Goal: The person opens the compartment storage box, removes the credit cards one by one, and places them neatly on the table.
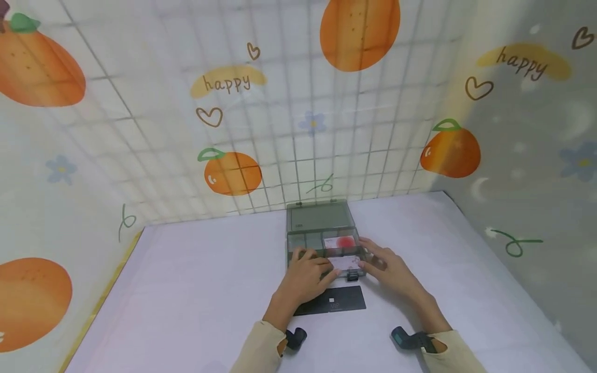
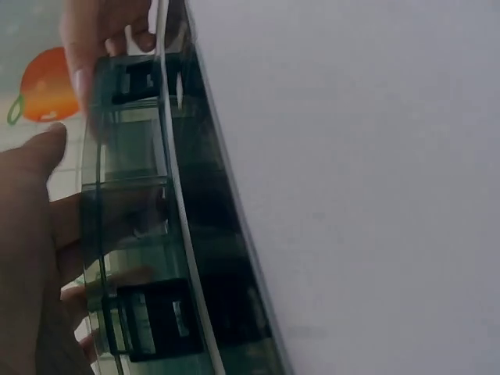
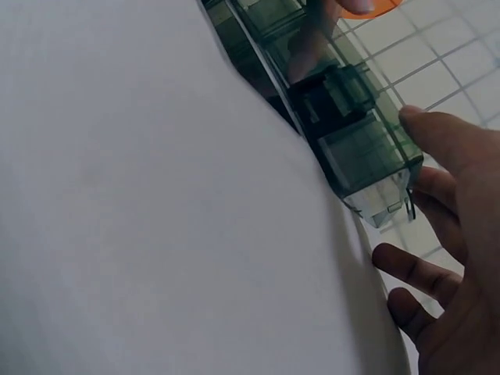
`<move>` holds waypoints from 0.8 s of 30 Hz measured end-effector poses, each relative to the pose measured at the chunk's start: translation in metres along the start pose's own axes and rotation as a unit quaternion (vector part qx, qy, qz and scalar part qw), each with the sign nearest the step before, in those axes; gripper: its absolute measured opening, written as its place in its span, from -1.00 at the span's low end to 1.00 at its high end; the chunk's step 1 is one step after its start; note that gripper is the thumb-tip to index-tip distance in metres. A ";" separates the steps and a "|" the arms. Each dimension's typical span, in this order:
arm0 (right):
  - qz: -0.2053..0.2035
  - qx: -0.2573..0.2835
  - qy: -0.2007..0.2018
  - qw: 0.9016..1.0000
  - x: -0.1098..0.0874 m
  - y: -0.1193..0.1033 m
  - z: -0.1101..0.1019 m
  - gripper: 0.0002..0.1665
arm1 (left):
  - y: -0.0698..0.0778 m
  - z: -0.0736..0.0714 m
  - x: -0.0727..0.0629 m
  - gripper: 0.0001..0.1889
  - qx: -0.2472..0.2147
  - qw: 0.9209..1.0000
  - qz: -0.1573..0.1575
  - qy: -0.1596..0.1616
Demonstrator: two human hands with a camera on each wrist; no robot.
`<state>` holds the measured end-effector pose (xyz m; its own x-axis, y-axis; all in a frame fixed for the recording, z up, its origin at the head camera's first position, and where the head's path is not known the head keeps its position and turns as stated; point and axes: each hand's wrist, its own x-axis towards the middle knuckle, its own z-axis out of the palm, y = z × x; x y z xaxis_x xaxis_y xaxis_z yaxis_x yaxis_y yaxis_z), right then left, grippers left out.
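A translucent grey-green compartment box [image 1: 296,240] lies with its lid [image 1: 320,216] folded back. A white card with a red circle [image 1: 339,242] sits in its back right compartment, and a white patterned card [image 1: 344,262] in the front right one. My left hand [image 1: 305,274] reaches over the front left part, its fingertips down inside the box; what they hold, if anything, is hidden. At the right side, my right hand [image 1: 394,272] touches the box, thumb at the front corner and fingers spread loosely. A black card marked VIP [image 1: 347,299] lies before the box, partly behind my left hand.
Dark latches [image 2: 156,320] stick out from the box's front wall. The white table [image 1: 200,290] reaches back to a curtain [image 1: 280,129] printed with oranges. A dark wrist device [image 1: 296,338] is strapped to my left wrist, another [image 1: 408,339] to my right.
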<state>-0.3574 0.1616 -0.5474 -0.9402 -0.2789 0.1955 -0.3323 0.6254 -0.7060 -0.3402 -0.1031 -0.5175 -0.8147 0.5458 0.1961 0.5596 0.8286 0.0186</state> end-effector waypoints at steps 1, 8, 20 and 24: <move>-0.002 0.000 0.001 1.000 0.000 0.001 0.000 -0.19 | 0.001 0.000 0.001 -0.36 0.001 1.000 -0.004 -0.013; -0.011 -0.005 0.009 1.000 0.000 0.004 0.001 -0.21 | 0.003 0.000 0.005 -0.35 -0.111 0.992 -0.055 -0.008; -0.012 -0.012 0.014 1.000 0.000 0.005 0.003 -0.22 | 0.012 -0.027 0.013 -0.31 -0.301 0.928 -0.217 -0.032; -0.009 -0.010 0.014 1.000 0.000 0.004 0.004 -0.21 | 0.017 -0.034 0.017 -0.26 -0.302 0.918 -0.250 -0.062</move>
<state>-0.3584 0.1610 -0.5524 -0.9359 -0.2700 0.2263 -0.3498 0.6358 -0.6881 -0.3396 -0.0844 -0.4809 -0.9830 0.1563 -0.0969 0.0624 0.7792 0.6237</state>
